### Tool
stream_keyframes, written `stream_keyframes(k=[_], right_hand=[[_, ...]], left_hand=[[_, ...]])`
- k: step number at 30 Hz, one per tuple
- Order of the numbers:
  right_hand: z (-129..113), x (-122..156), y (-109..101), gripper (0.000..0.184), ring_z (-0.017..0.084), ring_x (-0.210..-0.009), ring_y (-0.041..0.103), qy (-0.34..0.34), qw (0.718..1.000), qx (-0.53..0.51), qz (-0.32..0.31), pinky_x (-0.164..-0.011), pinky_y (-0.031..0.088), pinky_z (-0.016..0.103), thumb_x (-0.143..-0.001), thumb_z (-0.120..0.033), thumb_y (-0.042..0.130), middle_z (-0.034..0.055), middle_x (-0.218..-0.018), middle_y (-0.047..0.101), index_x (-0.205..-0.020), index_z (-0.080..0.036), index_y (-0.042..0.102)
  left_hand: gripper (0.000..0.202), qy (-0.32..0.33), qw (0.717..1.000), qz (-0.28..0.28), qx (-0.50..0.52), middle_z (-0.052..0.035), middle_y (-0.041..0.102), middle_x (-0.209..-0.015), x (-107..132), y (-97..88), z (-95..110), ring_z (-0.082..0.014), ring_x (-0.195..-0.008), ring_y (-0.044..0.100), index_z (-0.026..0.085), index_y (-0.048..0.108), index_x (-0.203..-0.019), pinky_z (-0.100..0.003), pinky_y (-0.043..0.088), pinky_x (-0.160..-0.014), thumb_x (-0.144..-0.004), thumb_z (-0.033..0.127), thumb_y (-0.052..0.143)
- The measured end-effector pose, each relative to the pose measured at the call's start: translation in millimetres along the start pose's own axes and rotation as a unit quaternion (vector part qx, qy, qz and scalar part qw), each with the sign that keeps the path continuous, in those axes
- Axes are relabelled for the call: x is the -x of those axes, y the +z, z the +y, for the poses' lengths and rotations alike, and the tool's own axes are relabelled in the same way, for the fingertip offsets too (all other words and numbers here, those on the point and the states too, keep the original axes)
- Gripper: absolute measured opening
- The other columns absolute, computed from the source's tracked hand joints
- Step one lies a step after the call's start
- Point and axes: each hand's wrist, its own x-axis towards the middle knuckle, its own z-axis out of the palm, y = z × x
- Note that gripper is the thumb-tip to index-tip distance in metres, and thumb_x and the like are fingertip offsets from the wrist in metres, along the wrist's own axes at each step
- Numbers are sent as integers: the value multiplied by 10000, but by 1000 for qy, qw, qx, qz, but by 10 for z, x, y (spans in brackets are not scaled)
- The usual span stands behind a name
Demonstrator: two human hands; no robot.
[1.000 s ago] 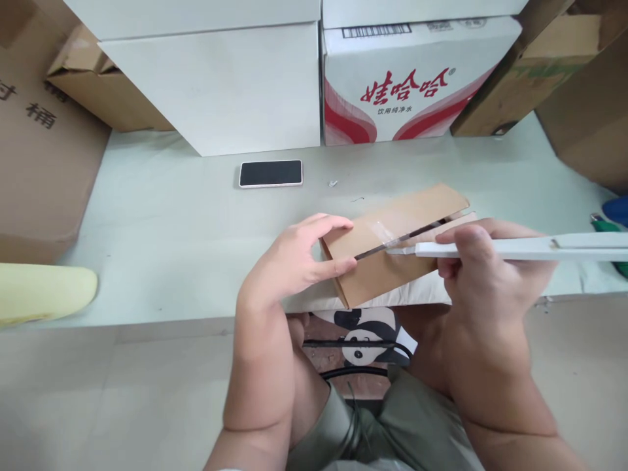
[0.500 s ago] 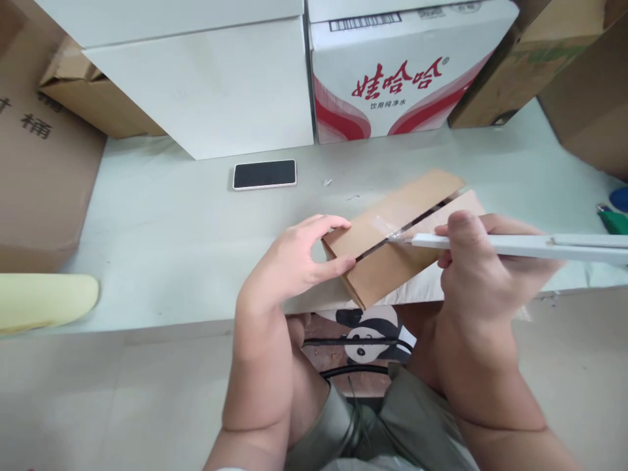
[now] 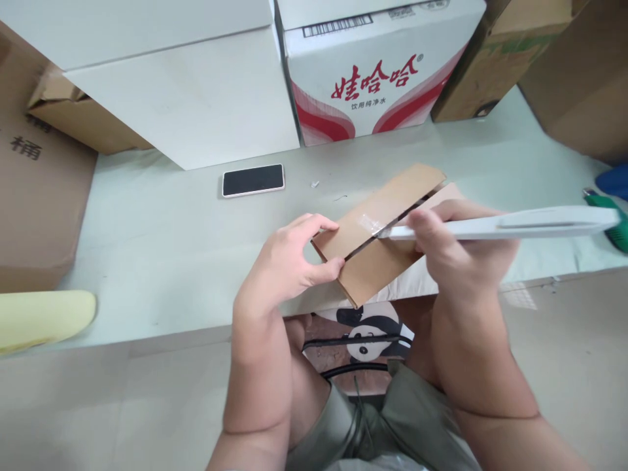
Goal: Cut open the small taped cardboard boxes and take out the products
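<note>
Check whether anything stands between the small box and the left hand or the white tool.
Nothing visible does. The left hand touches one end of the small box, and the white tool in the right hand ends at the clear tape.

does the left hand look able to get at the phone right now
Probably yes: nothing visible stands between the left hand and the phone, though it would have to leave the small cardboard box.

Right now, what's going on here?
A person's left hand holds a small cardboard box at one end on the table. Their right hand grips a long white tool, its tip at the clear tape by the box's gaping seam. Whether the tape is cut through can't be made out.
</note>
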Motion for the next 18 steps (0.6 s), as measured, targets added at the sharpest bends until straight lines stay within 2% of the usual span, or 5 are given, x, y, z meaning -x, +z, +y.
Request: stream_keyframes(k=[2,8,13,16,18], right_hand=[[36,-19,-13,425,106,-473,515,1,1000,27,10,-462,388,275,-841,-496,797,-18,-531,585,-570,-209,637],[183,-119,-224,365,88,-507,540,-87,950,25,297,-477,400,279,-950,-481,698,-32,-683,568,-685,-237,639],[641,-157,-503,512,100,-504,551,-68,961,-3,266,-425,386,266,-923,-721,601,-14,-765,519,-889,-212,647],[1139,-179,-619,383,132,-624,556,-13,972,104,209,-548,447,296,-951,-565,601,14,-809,530,-821,-206,637],[1452,-209,-656,241,169,-783,563,12,977,161,138,-709,506,349,-834,-437,705,33,-882,527,-818,-200,664]], left_hand=[[353,0,1000,8,-7,-18,739,-1101,1,-8,7,-235,-1012,679,256,698,-1098,-374,535,-924,-774,396,701],[333,0,1000,19,13,-9,763,-1065,48,-36,-28,-228,-1006,697,246,714,-1065,-359,539,-958,-748,340,673],[198,1,984,172,44,-15,756,-950,-32,40,-93,-181,-893,700,243,682,-944,-318,559,-849,-902,428,625],[258,-10,947,320,19,23,610,-741,-130,151,-119,-141,-691,568,251,540,-771,-292,496,-671,-910,433,658],[395,-25,932,362,31,52,428,-630,-181,230,-134,-120,-573,413,246,396,-686,-282,393,-555,-898,413,684]])
